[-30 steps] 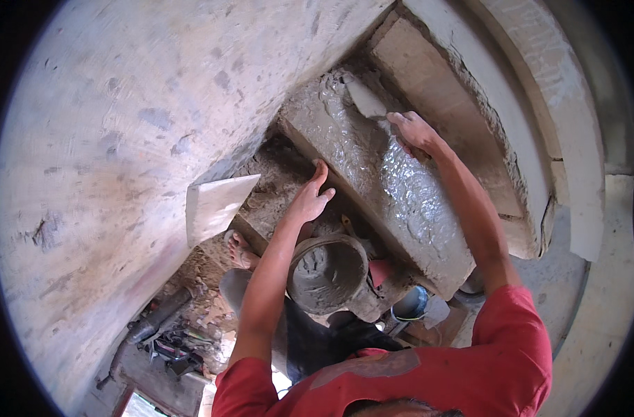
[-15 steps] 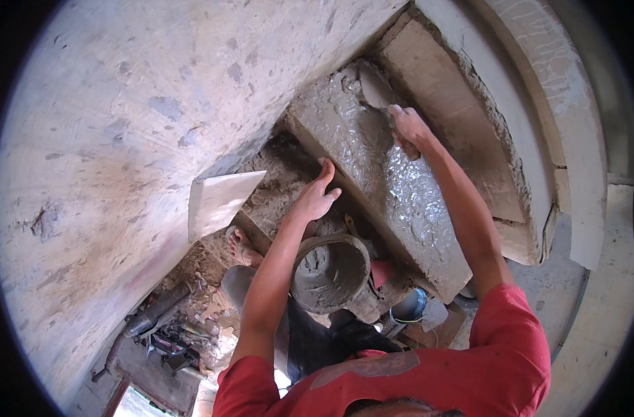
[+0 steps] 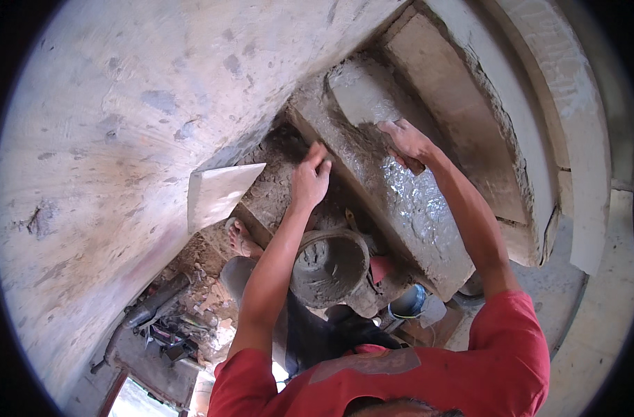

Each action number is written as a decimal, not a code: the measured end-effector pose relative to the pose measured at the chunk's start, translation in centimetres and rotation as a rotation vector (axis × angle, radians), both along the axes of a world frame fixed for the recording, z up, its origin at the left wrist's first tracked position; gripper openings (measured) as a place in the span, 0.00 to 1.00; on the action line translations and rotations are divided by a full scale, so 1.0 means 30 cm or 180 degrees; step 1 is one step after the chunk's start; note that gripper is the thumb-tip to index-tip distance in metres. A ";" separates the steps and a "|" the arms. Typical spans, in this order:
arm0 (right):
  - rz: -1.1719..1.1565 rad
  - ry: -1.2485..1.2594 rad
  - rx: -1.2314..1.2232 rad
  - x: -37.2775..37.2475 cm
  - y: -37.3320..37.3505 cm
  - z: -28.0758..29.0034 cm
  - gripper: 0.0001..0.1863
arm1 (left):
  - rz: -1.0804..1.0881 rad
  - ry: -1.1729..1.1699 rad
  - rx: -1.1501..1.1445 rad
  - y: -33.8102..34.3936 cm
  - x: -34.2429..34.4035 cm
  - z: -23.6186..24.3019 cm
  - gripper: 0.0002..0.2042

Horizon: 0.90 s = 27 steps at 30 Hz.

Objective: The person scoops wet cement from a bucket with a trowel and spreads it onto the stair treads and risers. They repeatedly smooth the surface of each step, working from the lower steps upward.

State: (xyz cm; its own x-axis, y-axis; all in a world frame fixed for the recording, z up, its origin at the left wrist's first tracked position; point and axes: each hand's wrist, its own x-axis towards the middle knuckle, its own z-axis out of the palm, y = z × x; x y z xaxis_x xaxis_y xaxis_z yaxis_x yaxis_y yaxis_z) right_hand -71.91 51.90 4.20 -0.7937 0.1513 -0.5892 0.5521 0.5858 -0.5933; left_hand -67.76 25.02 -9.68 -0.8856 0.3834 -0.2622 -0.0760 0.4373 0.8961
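My right hand point(image 3: 409, 141) is closed around the wooden handle point(image 3: 416, 167) of a trowel. The trowel's grey blade point(image 3: 355, 96) lies flat on wet mortar point(image 3: 421, 201) spread over the top of a step, near its upper end by the wall. My left hand point(image 3: 310, 179) hovers beside the step's front edge, with thumb and fingers apart and nothing visible in it. Its fingertips are slightly blurred. Below that hand, a round mortar-smeared bucket point(image 3: 329, 267) stands close to my legs with grey mortar inside.
A pale board point(image 3: 223, 194) leans at the stained wall point(image 3: 122, 139) on the left. Higher steps point(image 3: 463, 111) rise at the right. Near the bucket are a red piece point(image 3: 381, 268) and a blue-rimmed pail point(image 3: 407, 302). Rubble and a dark pipe point(image 3: 153, 302) lie lower left.
The trowel blade has shifted leftward, turning flatter and leaving a smoother mortar surface at the upper end. My right hand moved slightly down and left; my left hand's fingers drew in.
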 end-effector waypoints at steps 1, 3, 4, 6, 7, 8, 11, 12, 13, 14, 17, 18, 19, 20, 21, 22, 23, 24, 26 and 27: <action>0.0168 -0.0136 -0.0155 0.010 -0.002 0.009 0.25 | 0.0094 0.0314 0.0126 0.004 -0.017 0.014 0.37; 0.0089 -0.0055 -0.0201 0.011 0.002 0.037 0.25 | 0.0512 0.0612 0.0491 0.012 -0.036 0.038 0.38; 0.0000 0.0085 -0.0051 0.009 -0.007 0.042 0.26 | 0.0403 0.0209 0.0491 0.019 -0.037 0.046 0.40; -0.0343 0.0176 -0.0065 0.008 -0.030 0.037 0.27 | 0.0370 0.0231 0.0762 0.019 -0.045 0.048 0.41; -0.0578 0.0214 -0.0073 0.022 -0.055 0.016 0.27 | 0.0292 0.0247 0.0907 0.019 -0.041 0.045 0.42; -0.0356 -0.0120 0.0206 0.029 -0.067 0.004 0.27 | 0.0232 -0.0163 0.1162 0.012 -0.053 0.038 0.43; 0.0563 0.0000 0.0113 0.096 -0.099 -0.060 0.29 | 0.0366 -0.0984 0.2561 -0.008 -0.077 0.015 0.43; 0.0814 0.0530 0.0727 0.088 -0.093 -0.075 0.29 | 0.0393 -0.1055 0.2676 -0.018 -0.079 0.009 0.44; 0.1152 0.1106 0.1198 0.087 -0.085 -0.088 0.30 | 0.0436 -0.1088 0.2839 -0.024 -0.082 0.006 0.44; 0.1510 0.1561 0.1645 0.072 -0.066 -0.091 0.30 | 0.0518 -0.1227 0.2904 -0.032 -0.078 0.005 0.43; 0.0480 0.0820 0.1439 0.011 -0.001 -0.067 0.29 | 0.0732 -0.1574 0.2839 -0.041 -0.061 0.016 0.42; 0.0296 0.0716 0.1258 0.015 0.003 -0.059 0.30 | 0.0812 -0.1628 0.2805 -0.037 -0.062 0.021 0.42; 0.0198 0.0480 0.1096 0.037 0.003 -0.049 0.30 | 0.0775 -0.1670 0.2718 -0.034 -0.060 0.026 0.42; 0.0055 0.0249 0.0971 0.073 -0.002 -0.034 0.30 | 0.0766 -0.1678 0.2652 -0.031 -0.060 0.030 0.42; -0.0048 -0.0039 0.0826 0.114 -0.017 -0.019 0.30 | 0.0765 -0.1693 0.2542 -0.029 -0.069 0.033 0.42; -0.0104 -0.0025 0.0622 0.168 -0.026 0.002 0.30 | 0.0787 -0.1680 0.2678 -0.033 -0.070 0.036 0.42; -0.0140 -0.0103 0.0383 0.223 -0.038 0.026 0.30 | 0.0810 -0.1705 0.2746 -0.038 -0.071 0.038 0.43; 0.0100 0.0142 0.0635 0.268 -0.059 0.045 0.30 | 0.0839 -0.1766 0.2759 -0.046 -0.076 0.040 0.43; 0.0471 0.0618 0.1245 0.320 -0.104 0.077 0.29 | 0.0954 -0.1890 0.2670 -0.059 -0.085 0.039 0.41; 0.0793 0.0569 0.1358 0.312 -0.125 0.082 0.29 | 0.1036 -0.1979 0.2600 -0.061 -0.087 0.037 0.40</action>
State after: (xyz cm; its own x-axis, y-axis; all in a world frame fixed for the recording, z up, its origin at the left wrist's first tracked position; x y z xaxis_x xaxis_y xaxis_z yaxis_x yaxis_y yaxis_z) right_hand -62.55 48.16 6.65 -0.9188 0.1419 -0.3684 0.2770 0.8965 -0.3456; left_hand -70.38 23.19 -8.56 -0.7765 0.4165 -0.4729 -0.6236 -0.3996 0.6719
